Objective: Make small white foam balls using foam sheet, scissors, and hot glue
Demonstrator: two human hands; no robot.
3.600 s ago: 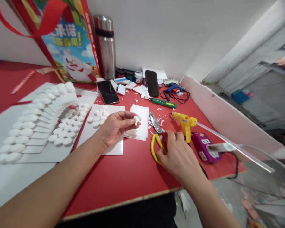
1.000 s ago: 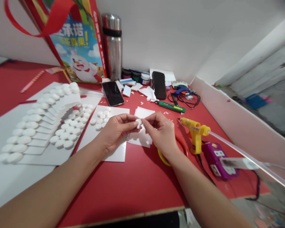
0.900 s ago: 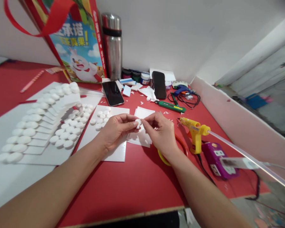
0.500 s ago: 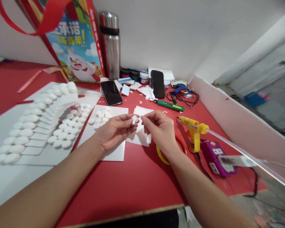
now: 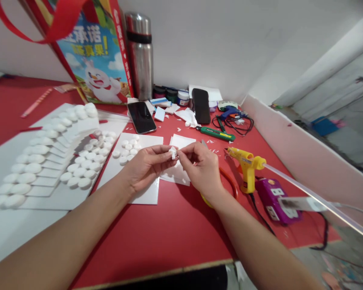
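Between the fingertips of my left hand (image 5: 147, 164) is a small crumpled white piece (image 5: 173, 152), too small to tell its kind. The thumb and forefinger of my right hand (image 5: 202, 165) are pinched together at the piece's right edge. Beneath both hands lie white paper sheets (image 5: 183, 141) with tiny scraps on them. Scissors with red and yellow handles (image 5: 232, 181) lie partly hidden under my right hand and wrist. Left of my left hand, a white board (image 5: 145, 197) carries several round white discs (image 5: 127, 147).
More white discs (image 5: 86, 165) and a fanned stack of white cards (image 5: 48, 173) cover the left side. At right are a yellow glue gun (image 5: 245, 165) and a purple power socket (image 5: 275, 201). Behind stand phones (image 5: 141, 117), a green cutter (image 5: 216, 133), a steel flask (image 5: 142, 60) and a bag (image 5: 99, 52).
My right hand has moved slightly left, so its fingertips now meet the white piece. More tiny scraps and the scissors' blade tip show. The left hand has barely moved.
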